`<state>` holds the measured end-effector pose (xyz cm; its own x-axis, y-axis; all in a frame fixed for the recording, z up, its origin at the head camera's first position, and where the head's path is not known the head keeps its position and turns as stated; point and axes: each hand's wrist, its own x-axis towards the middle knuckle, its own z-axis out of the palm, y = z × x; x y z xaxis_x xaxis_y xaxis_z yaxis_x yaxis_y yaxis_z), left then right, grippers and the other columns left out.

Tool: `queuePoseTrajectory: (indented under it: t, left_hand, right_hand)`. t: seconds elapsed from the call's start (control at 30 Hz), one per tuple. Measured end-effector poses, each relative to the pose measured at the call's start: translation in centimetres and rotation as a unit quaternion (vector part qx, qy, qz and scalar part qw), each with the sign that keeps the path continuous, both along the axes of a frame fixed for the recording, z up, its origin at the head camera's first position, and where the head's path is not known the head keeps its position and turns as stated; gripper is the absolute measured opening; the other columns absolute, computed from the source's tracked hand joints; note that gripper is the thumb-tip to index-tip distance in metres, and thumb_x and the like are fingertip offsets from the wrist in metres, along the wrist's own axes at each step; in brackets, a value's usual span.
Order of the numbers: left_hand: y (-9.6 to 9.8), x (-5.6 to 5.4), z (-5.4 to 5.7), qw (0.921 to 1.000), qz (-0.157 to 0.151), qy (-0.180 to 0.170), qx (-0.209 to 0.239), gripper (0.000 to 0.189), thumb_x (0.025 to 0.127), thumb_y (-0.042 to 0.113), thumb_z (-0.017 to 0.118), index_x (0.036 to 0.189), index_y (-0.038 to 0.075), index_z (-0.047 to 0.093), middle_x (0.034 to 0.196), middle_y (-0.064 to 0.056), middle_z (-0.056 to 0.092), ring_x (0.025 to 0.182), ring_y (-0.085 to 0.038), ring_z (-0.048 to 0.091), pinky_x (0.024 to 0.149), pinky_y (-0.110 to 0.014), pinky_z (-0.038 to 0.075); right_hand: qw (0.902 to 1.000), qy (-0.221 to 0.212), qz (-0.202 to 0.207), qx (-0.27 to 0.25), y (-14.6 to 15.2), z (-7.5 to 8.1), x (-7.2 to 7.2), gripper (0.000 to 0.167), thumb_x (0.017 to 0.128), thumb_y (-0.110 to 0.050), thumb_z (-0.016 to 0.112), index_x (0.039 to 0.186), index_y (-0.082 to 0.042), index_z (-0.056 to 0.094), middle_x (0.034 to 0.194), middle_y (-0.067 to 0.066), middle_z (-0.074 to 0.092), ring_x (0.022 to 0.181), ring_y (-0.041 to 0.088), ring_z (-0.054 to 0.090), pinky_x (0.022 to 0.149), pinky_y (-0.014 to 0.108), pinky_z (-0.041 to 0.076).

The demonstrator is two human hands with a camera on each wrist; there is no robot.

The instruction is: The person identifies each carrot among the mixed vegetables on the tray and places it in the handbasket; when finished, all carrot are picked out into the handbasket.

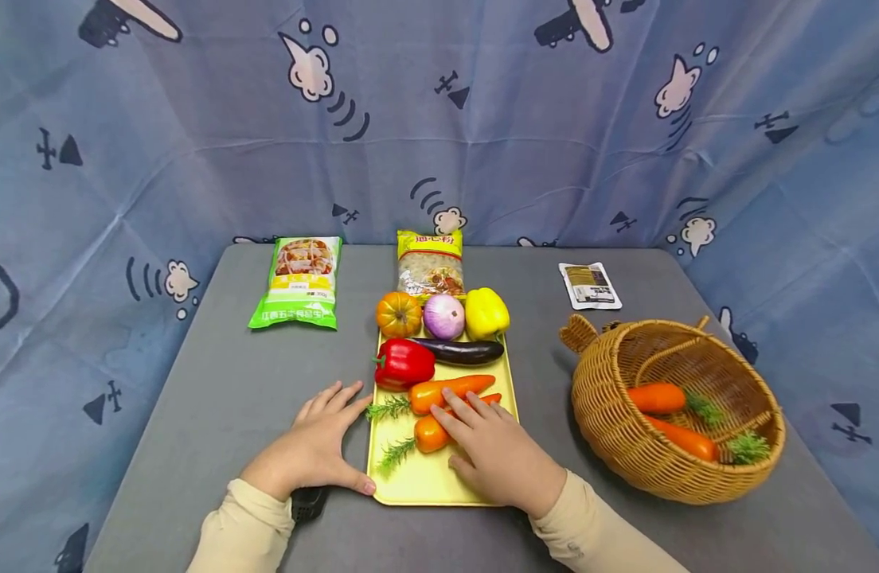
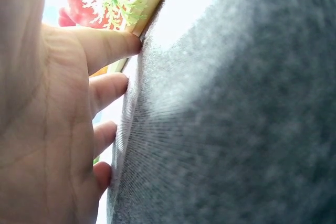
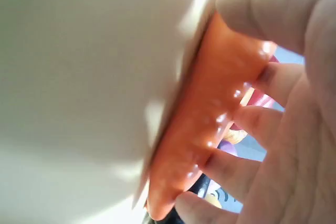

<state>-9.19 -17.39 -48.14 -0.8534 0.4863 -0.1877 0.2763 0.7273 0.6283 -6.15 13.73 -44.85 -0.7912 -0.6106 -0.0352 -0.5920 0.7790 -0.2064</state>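
On the pale yellow tray point(image 1: 411, 489) two orange carrots with feathery green tops lie side by side. My right hand point(image 1: 500, 450) is over the nearer carrot point(image 1: 430, 435), its fingertips along the far side and the thumb on the near side; the right wrist view shows this carrot point(image 3: 210, 98) between them. The farther carrot point(image 1: 427, 396) lies just beyond my fingertips. Left of the tray, my left hand point(image 1: 318, 446) rests with fingers spread, its thumb tip at the tray's near left corner and index fingertip by the left rim.
Beyond the carrots are a red bell pepper point(image 1: 405, 364), eggplant point(image 1: 461, 351), pumpkin point(image 1: 399, 315), purple onion point(image 1: 443, 317) and yellow pepper point(image 1: 486, 313). A wicker basket point(image 1: 604, 414) with two carrots stands right. Farther back lie a green bag point(image 1: 301, 282), pasta bag point(image 1: 430, 264) and small packet point(image 1: 590, 286).
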Motion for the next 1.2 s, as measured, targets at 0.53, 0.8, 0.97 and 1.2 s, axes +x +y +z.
queuePoseTrajectory:
  t: [0.53,0.8,0.97,1.2]
  left_hand:
    - [0.1,-0.1,0.3,0.9999,-0.006,-0.003,-0.008,0.133,0.057,0.07,0.096,0.165,0.013,0.044,0.173,-0.013,0.027,0.16,-0.044,0.013,0.124,-0.068,0.009]
    - [0.1,-0.1,0.0,0.9999,-0.007,0.01,0.0,0.132,0.056,0.068,0.098,0.164,0.012,0.046,0.172,-0.016,0.03,0.158,-0.046,0.016,0.122,-0.07,0.011]
    - [0.0,-0.1,-0.1,0.9999,-0.007,0.011,-0.004,0.132,0.056,0.069,0.098,0.164,0.012,0.045,0.172,-0.015,0.03,0.159,-0.046,0.015,0.123,-0.069,0.01]
    - [-0.1,-0.1,0.0,0.9999,-0.007,0.005,-0.009,0.133,0.057,0.072,0.095,0.165,0.014,0.044,0.173,-0.014,0.029,0.16,-0.045,0.014,0.123,-0.07,0.009]
  right_hand:
    - [0.9988,0.043,0.022,0.008,0.5,0.5,1.1,0.036,0.088,-0.026,0.088,0.114,-0.013,0.067,0.157,0.018,0.052,0.103,0.031,0.071,0.087,0.051,0.057]
    - [0.9967,0.073,0.015,-0.033,1.6,2.9,1.9,0.038,0.094,-0.025,0.084,0.121,-0.01,0.062,0.113,0.001,0.066,0.095,0.02,0.066,0.082,0.042,0.056]
    - [0.994,0.094,0.004,-0.056,3.1,5.4,2.0,0.044,0.096,-0.033,0.082,0.127,-0.011,0.06,0.108,-0.002,0.066,0.095,0.017,0.061,0.081,0.04,0.054]
    - [0.9833,0.154,-0.037,-0.09,6.2,8.9,2.2,0.053,0.095,-0.037,0.081,0.136,-0.011,0.061,0.113,0.001,0.07,0.092,0.018,0.065,0.079,0.044,0.058]
